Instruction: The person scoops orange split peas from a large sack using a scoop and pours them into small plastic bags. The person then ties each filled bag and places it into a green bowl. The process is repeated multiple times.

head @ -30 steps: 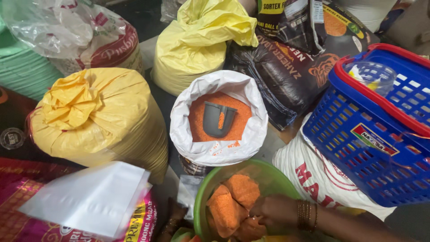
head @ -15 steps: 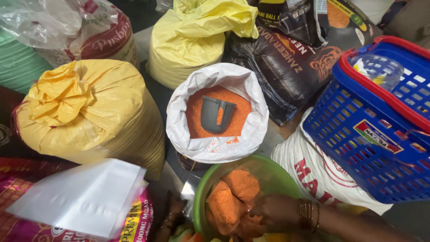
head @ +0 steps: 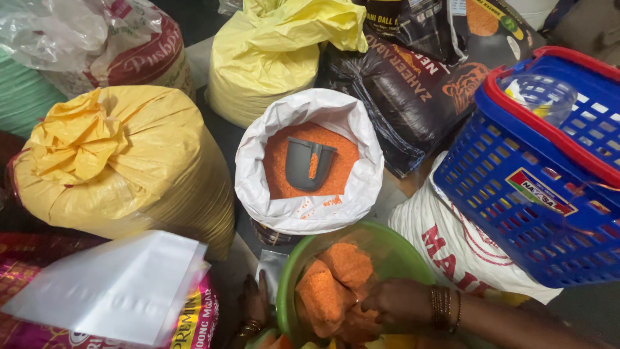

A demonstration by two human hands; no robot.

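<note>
Yellow woven sacks [head: 123, 161] and a blue plastic basket with a red rim [head: 516, 161] crowding a white open sack of orange lentils [head: 309, 213], grey scoop [head: 308, 163] resting inside. Below, a green plastic bowl [head: 387, 249] holding clear packets of orange lentils [head: 332, 284]. Right hand [head: 400, 302], bangled, fingers curled onto the packets; left hand [head: 253, 304] spread flat just outside the bowl's rim.

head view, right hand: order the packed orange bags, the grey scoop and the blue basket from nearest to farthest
From the right hand:
1. Packed orange bags, touching it, inside the green bowl at the bottom.
2. Grey scoop, up and to the left, lying on the orange lentils in the white sack.
3. Blue basket, up on the right, resting on a printed white sack.
</note>
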